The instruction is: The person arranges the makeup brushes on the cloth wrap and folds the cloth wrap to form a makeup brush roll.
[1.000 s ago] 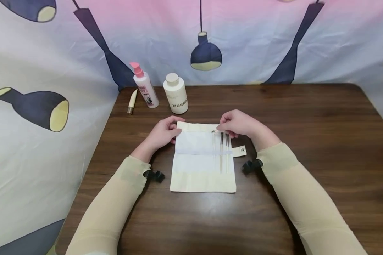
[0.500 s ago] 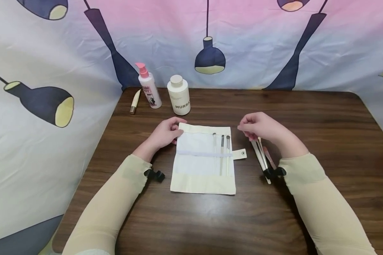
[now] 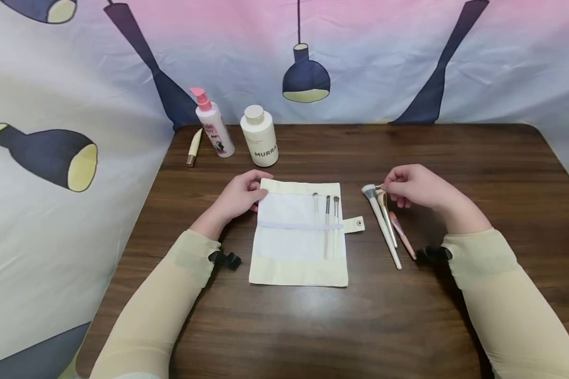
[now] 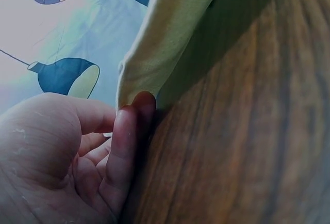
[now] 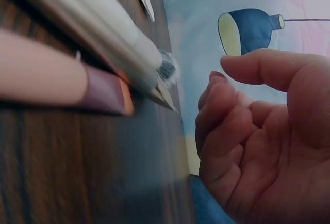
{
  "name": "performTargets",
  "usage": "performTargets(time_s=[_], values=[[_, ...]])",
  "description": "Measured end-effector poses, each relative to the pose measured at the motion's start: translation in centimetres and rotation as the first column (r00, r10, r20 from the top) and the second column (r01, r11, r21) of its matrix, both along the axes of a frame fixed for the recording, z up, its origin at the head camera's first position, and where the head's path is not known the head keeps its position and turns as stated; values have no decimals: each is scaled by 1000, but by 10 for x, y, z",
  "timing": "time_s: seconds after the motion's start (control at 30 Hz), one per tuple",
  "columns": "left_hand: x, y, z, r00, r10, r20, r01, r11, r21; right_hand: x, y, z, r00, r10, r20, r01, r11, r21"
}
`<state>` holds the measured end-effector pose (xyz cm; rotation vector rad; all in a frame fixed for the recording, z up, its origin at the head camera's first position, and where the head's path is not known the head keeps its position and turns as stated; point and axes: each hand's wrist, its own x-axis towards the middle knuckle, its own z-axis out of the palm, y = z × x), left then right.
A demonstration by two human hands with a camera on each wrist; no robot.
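Observation:
My left hand [image 3: 239, 197] pinches the upper left corner of a cream fabric brush roll [image 3: 284, 271], which lies unfolded; the left wrist view shows the fingertips [image 4: 126, 131] at its cloth edge. Three slim makeup brushes [image 3: 327, 226] sit upright under the roll's elastic band, toward its right side. My right hand [image 3: 414, 187] is over the heads of several loose makeup brushes, its fingers loosely curled. In the right wrist view there is a gap between thumb and forefinger, with nothing held. The loose ones include a white-handled brush [image 3: 384, 231] and a pink-handled brush [image 3: 403, 237].
Behind the roll stand a white bottle [image 3: 261, 139] and a pink-topped pump bottle [image 3: 215, 131]. A cream tube [image 3: 194, 148] lies at the back left of the wooden table [image 3: 294, 337]. A snap tab [image 3: 354, 225] sticks out from the roll's right side.
My right hand has left the top of the roll and moved right to the loose brushes, which its arm hid before. My left hand has stayed at the roll's corner.

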<state>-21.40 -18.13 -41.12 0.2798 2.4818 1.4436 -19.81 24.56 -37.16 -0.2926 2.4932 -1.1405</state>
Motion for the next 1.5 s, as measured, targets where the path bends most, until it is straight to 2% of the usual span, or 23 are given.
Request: performTargets(time_s=[0.07, 0.23, 0.4, 0.63, 0.8, 1.0, 1.17, 1.37, 1.5], values=[[2, -2, 1, 1000, 9, 3, -9, 1000, 9, -1, 0, 2, 1000, 29, 0, -29, 999, 39], [1, 0, 1, 1000, -1, 22, 1, 1000, 12, 2, 6, 2, 986, 126, 107, -139, 982, 131], [-1, 1, 4, 1000, 10, -6, -10, 1000, 12, 2, 10, 3, 973, 182, 141, -207, 959, 195], [0, 1, 2, 999, 3, 33, -3, 1000, -5, 4, 17, -2, 937, 230, 262, -292, 928, 231], [-1, 1, 5, 1000, 11, -2, -11, 1000, -8, 4, 19, -2, 935, 230, 268, -297, 923, 246], [-2, 1, 7, 1000, 7, 22, -7, 1000, -12, 2, 17, -2, 928, 235, 289, -310, 918, 249], [-2, 0, 4, 1000, 18, -8, -18, 1000, -4, 1, 17, -2, 936, 216, 279, -288, 923, 253], [0, 0, 0, 999, 8, 34, -8, 1000, -2, 1, 21, -7, 935, 209, 288, -280, 931, 232], [0, 1, 0, 1000, 10, 13, -10, 1000, 6, 4, 23, -8, 944, 202, 262, -268, 931, 247]])
